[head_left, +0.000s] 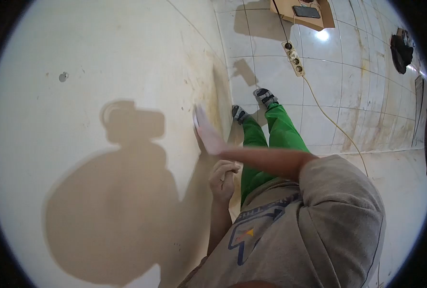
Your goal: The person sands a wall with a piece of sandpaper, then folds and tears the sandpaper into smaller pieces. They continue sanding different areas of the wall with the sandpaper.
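Blurred by motion, my right hand (pixel 207 129) is against the pale wall (pixel 141 62), its arm stretched across in front of my body. A thin whitish edge shows along the wall side of that hand; what it belongs to is too smeared to tell. Just below, close to my torso, my left hand (pixel 223 178) has its fingers curled in and looks dusty. Whatever it may hold is hidden. Brownish stains and scuffs mark the wall beyond my right hand.
On the tiled floor (pixel 319 91) lie a power strip (pixel 293 60) with a yellowish cable (pixel 332 120) and a cardboard box (pixel 326 24) bearing a phone (pixel 306 12). Dark footwear (pixel 401 54) is at the far right. A small hole (pixel 64 77) marks the wall.
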Motion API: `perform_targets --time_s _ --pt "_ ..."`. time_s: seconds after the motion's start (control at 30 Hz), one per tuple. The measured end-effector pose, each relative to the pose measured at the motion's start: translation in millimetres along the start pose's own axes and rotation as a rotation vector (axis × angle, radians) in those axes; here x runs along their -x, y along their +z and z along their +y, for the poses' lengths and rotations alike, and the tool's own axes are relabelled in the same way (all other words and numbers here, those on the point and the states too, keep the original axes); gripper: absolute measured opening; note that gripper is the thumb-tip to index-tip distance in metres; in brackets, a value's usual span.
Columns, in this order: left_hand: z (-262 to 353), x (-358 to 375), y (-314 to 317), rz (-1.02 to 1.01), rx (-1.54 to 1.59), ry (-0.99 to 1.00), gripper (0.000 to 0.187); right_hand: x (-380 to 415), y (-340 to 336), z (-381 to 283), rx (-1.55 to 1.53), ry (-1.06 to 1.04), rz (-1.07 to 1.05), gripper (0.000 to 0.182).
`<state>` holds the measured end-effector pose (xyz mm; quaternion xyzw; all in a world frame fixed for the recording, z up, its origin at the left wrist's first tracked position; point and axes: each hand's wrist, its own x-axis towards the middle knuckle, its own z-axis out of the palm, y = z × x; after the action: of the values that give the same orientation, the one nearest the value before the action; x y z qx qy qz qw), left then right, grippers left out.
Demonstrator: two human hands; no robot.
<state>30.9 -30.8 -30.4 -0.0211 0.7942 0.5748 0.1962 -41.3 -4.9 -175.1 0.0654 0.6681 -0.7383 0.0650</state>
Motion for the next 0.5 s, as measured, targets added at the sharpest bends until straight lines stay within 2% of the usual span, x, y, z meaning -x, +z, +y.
perform_targets --time_s 0.03,0.1,0.13,0.17,0.23,0.33,0.43,0.47,0.5 --pt "3 -1 0 0.013 -0.02 0.018 0.028 -58 -21 -18 0.082 0.012 0.011 0.063" --pt "7 1 -5 0.012 0.046 0.022 0.033 -177 -57 -28 -0.089 -0.106 0.193 0.061" --pt "9 2 -8 0.011 0.076 0.026 0.035 -232 -83 -41 -0.223 0.028 0.157 0.063" --pt "17 5 -12 -0.011 -0.039 0.037 0.036 -298 -97 -19 -0.572 0.073 0.076 0.067" --pt "38 9 -20 -0.063 -0.266 0.056 0.037 -321 -127 -63 -0.695 0.234 0.068 0.068" --pt "59 11 -34 -0.03 -0.226 0.203 0.036 -299 -87 -17 -0.108 -0.22 0.266 0.066" --pt "60 0 -41 0.075 -0.289 0.398 0.029 -148 -41 -10 -0.098 -0.065 0.152 0.062" --pt "56 -3 -42 0.1 -0.24 0.397 0.024 -91 -30 -17 0.0 -0.059 0.093 0.063" --pt "48 -4 -43 0.124 -0.192 0.394 0.02 -50 -17 -25 -0.059 0.09 0.037 0.072"
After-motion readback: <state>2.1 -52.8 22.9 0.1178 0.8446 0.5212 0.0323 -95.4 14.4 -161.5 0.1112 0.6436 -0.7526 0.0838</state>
